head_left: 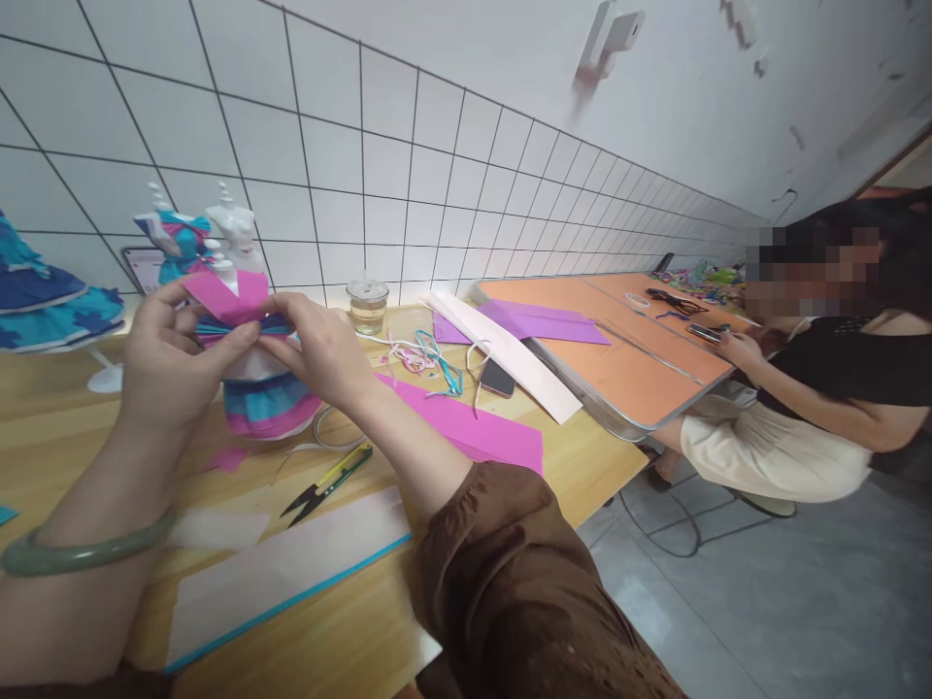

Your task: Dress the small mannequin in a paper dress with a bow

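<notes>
Both my hands are at the bodice of a small dress form [273,408] in a layered skirt of blue, teal and pink. A bright pink V-shaped piece of fabric [234,299] lies across the form's chest. My left hand [171,354] pinches its lower left part with thumb and fingers. On the other side, my right hand [316,340] has its fingers closed at the bodice's right edge, by a blue band [273,326]. Below the skirt lie yellow-and-green thread snips [327,483] and a pink scrap [227,458].
Two more dress forms [231,223] and a blue layered dress [58,291] stand by the tiled wall. A glass jar [367,306], tangled ribbons [429,359], magenta fabric [466,422], and a dark phone [498,378] lie rightward. A person [830,369] sits at the orange table [568,301].
</notes>
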